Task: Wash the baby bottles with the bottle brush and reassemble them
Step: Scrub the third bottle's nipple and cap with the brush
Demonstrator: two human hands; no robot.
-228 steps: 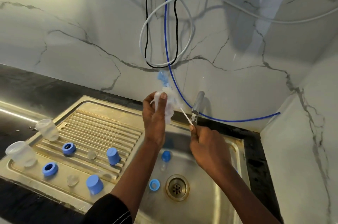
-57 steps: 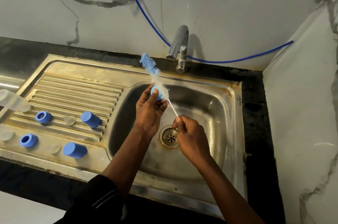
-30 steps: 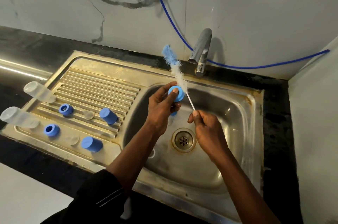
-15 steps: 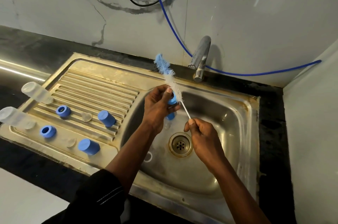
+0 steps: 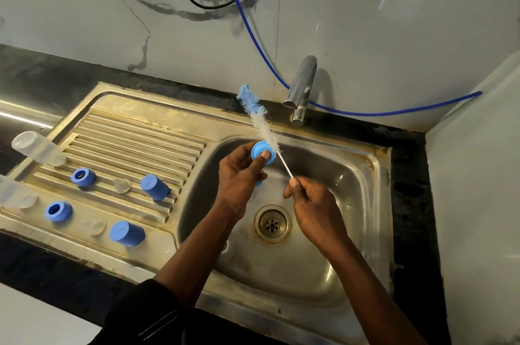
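Observation:
Over the sink basin (image 5: 351, 204), my left hand (image 5: 239, 175) pinches a blue bottle ring (image 5: 261, 151) between thumb and fingers. My right hand (image 5: 312, 204) grips the thin white handle of the bottle brush (image 5: 260, 122), whose white and blue bristles pass behind the ring and point up toward the wall. On the drainboard (image 5: 135, 139) lie two clear bottles (image 5: 38, 147) on their sides, two blue rings (image 5: 83, 177), two blue caps (image 5: 154, 187) and clear teats (image 5: 121, 185). Another blue piece shows just below my left hand.
A chrome tap (image 5: 301, 91) stands behind the basin, with no water visible from it. The drain (image 5: 272, 223) sits in the basin's middle. A blue hose (image 5: 253, 35) and looped cables hang on the marble wall. A dark counter surrounds the sink; a wall closes the right side.
The view has shifted slightly. My left hand has turned the blue ring so that its face shows, and the brush has slid further up behind it.

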